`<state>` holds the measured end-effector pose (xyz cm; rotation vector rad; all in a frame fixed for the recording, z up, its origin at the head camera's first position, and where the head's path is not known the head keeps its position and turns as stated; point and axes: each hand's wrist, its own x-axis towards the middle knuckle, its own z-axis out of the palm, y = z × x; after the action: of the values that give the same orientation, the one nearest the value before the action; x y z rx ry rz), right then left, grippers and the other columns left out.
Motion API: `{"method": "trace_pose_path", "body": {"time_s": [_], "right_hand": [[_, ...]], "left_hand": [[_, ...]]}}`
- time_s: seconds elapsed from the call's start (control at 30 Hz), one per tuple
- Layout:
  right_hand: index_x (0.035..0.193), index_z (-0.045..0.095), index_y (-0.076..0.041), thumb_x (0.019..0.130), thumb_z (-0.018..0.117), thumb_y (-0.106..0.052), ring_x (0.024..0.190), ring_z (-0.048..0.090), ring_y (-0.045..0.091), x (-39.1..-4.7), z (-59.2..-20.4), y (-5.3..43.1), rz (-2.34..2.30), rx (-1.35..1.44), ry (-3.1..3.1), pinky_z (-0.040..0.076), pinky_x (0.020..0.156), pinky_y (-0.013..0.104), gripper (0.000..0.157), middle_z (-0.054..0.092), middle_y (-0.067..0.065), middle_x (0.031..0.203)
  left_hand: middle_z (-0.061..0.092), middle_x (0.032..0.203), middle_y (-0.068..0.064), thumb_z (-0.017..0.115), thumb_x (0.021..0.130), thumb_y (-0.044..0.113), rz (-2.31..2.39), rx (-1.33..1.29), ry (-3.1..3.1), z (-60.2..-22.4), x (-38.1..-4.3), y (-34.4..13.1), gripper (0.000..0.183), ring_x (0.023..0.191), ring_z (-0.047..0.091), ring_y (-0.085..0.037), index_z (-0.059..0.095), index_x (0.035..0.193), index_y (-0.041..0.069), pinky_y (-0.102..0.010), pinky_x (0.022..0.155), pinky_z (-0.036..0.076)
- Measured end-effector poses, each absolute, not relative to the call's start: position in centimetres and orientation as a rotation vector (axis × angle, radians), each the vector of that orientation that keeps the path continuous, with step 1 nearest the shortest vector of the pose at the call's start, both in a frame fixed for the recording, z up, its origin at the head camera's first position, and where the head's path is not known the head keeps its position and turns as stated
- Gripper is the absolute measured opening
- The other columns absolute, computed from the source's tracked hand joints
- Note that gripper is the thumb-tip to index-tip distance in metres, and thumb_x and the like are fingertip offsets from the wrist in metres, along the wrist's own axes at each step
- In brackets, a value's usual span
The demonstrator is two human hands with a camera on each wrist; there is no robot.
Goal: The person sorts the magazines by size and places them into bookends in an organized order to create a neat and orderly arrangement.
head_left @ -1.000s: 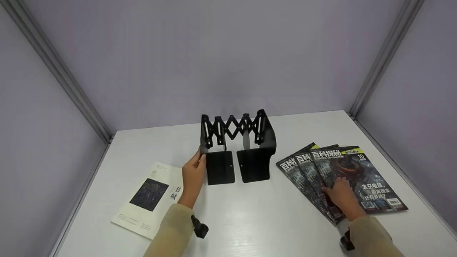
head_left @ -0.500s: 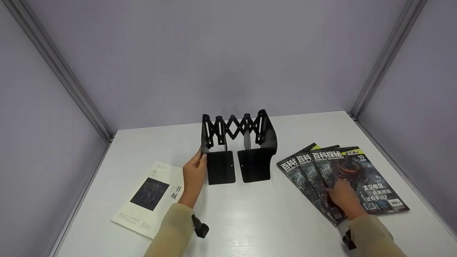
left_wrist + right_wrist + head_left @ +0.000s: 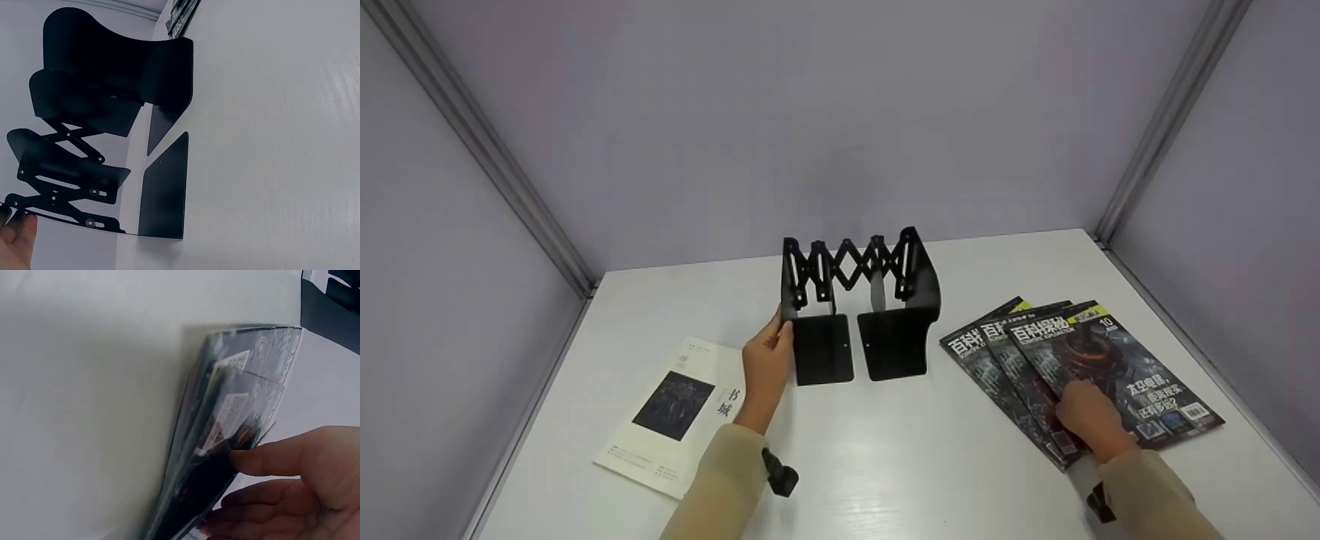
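In the head view a black expandable bookend [image 3: 823, 351] with a scissor-hinged back stands on the white table. My left hand [image 3: 766, 371] grips the edge of its left side panel, and the left wrist view shows the fingertips [image 3: 25, 228] at that edge. Toward the right, several matching dark magazines [image 3: 1159, 375] lie fanned over one another. My right hand [image 3: 1089, 418] is on the top one and pinches its left edge. There the thumb [image 3: 264, 460] is at the magazine's edge in the right wrist view, while the thumb is hidden in the head view.
A cream-coloured book [image 3: 645, 461] with a dark square picture lies flat at the left, partly covered by my left forearm. Pale partition walls [image 3: 840, 120] enclose the table [image 3: 877, 465] behind and on both sides.
The top magazine has turned slightly counterclockwise, its lower right corner shifting away. My right hand has moved a little to the right, its thumb now out of sight. My left hand stays put.
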<state>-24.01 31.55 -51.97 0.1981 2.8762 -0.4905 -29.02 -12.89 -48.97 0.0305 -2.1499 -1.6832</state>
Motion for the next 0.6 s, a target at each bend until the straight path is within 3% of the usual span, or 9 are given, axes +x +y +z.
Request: {"method": "trace_pose_path", "body": {"time_s": [0.3,0.47,0.6], "right_hand": [[0.081,0.061,0.010,0.088,0.054,-0.002,0.063,0.053,0.026,-23.34,-51.89,31.99,-0.499,0.150,2.942,0.047,0.056,0.043,0.016,0.062,0.025,0.078],[0.081,0.061,0.009,0.089,0.051,-0.003,0.063,0.052,0.026,-23.28,-51.84,32.31,-0.518,0.168,2.930,0.047,0.056,0.041,0.017,0.062,0.023,0.078],[0.080,0.060,0.009,0.087,0.051,-0.002,0.063,0.054,0.027,-23.18,-51.91,32.33,-0.525,0.178,2.961,0.048,0.056,0.046,0.016,0.063,0.026,0.079]], "left_hand": [[0.060,0.137,-0.012,0.059,0.099,0.010,-1.675,0.026,-2.155,-49.10,-29.19,-12.79,0.037,0.126,0.060,-0.024,0.058,0.135,0.004,-0.016,0.076,0.051],[0.058,0.139,-0.011,0.058,0.100,0.011,-1.685,0.043,-2.169,-48.98,-29.15,-12.81,0.037,0.130,0.057,-0.025,0.057,0.137,0.004,-0.027,0.090,0.057],[0.058,0.139,-0.012,0.058,0.100,0.010,-1.681,0.053,-2.173,-48.87,-29.08,-12.77,0.037,0.129,0.058,-0.027,0.057,0.136,0.003,-0.025,0.088,0.058]]}}
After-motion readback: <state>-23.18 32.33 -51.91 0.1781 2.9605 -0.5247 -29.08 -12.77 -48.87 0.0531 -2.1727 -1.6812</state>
